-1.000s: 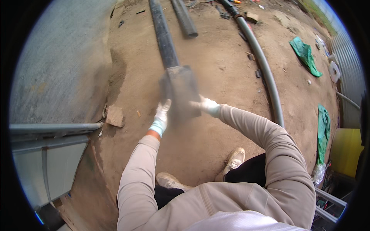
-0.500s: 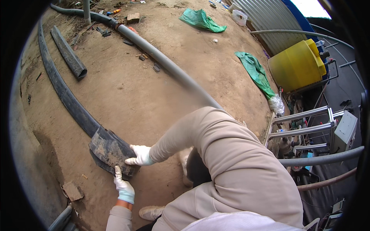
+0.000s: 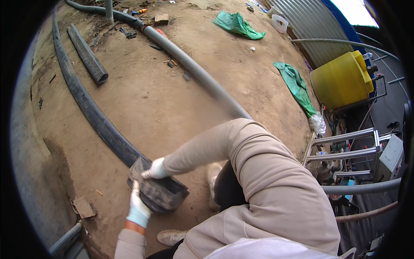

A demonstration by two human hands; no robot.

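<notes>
A long black flat hose (image 3: 92, 113) curves over the dirt ground toward me from the far left. Its near end is a wide, mud-smeared black flap (image 3: 157, 188), where a dark opening shows at the right side. My right hand (image 3: 156, 169), in a white glove, is closed on the upper edge of this end, blurred by motion. From below, my left hand (image 3: 139, 209), also gloved, grips the left edge with its thumb on top. The left fingers are hidden under the hose.
Beyond the hose lies a short black piece of flattened hose (image 3: 88, 56). A grey pipe (image 3: 194, 71) runs diagonally across the ground. Green sacks (image 3: 238, 26) lie farther off. At right stand a yellow tank (image 3: 343, 81) and a metal frame (image 3: 345, 155). A brick (image 3: 84, 207) sits lower left.
The hose end has shifted right and turned, so that its dark opening now shows. My right hand sits farther back from the tip. The whole view has shifted slightly.
</notes>
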